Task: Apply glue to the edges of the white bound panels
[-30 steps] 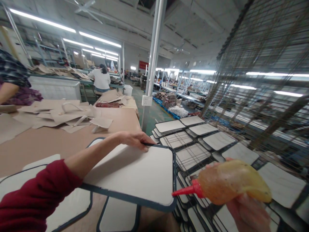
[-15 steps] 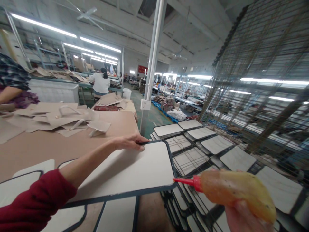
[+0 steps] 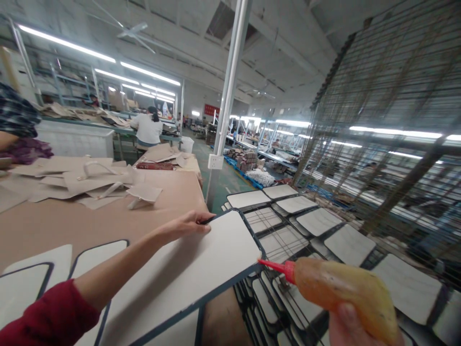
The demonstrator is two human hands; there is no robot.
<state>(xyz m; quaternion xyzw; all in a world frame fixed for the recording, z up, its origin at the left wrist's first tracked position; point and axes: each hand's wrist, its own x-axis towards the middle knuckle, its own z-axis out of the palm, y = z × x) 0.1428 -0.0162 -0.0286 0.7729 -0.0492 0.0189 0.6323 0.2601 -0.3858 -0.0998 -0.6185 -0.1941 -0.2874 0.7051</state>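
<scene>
Tabletop (image 3: pixel 97 226); held: one panel (image 3: pixel 201 264), one bottle (image 3: pixel 342 288) (red-nozzled).

This is a factory workshop: long white tube lights (image 3: pixel 66 43) hang overhead, a tall dark wire-grid frame (image 3: pixel 382 110) rises, and flat beige cut pieces (image 3: pixel 77 183) lie near the far edge of the smooth brown desk (image 3: pixel 176 190).

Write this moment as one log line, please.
Left hand: holds dark-edged white panel; right hand: holds amber bottle; red nozzle: at panel's corner

Held panel (image 3: pixel 201 269) cropped below, plaid sleeve (image 3: pixel 15 113) cropped
</scene>
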